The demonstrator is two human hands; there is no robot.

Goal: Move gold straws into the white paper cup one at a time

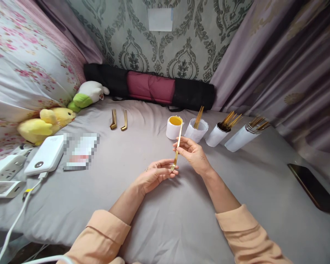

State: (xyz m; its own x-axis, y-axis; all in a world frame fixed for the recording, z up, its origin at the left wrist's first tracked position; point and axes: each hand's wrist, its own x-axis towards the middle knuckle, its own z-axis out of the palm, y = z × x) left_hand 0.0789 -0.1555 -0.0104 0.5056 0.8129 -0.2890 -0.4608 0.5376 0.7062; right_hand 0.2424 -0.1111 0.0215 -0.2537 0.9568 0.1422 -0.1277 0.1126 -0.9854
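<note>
A slim gold spoon (178, 145) with a long flat handle stands tilted between my hands, its small bent end pointing down. Thumb and fingers of my right hand (194, 154) pinch the handle around its middle. Lower down, my left hand (156, 174) holds the bent end between thumb and fingers. Just beyond the handle's top is a white paper-wrapped cup (173, 130) with a yellow inside. Two small stacks of similar gold pieces, a left stack (113, 119) and a right stack (124, 120), lie farther back on the grey sheet (137, 146).
Right of the cup, a wide white container (194, 135), a dark-rimmed one (216, 136) and a leaning one (240, 140) hold thin gold utensils. A phone (313, 187) lies far right. At left are a power bank (45, 156), a cable and plush toys. A long bag (151, 86) lies behind.
</note>
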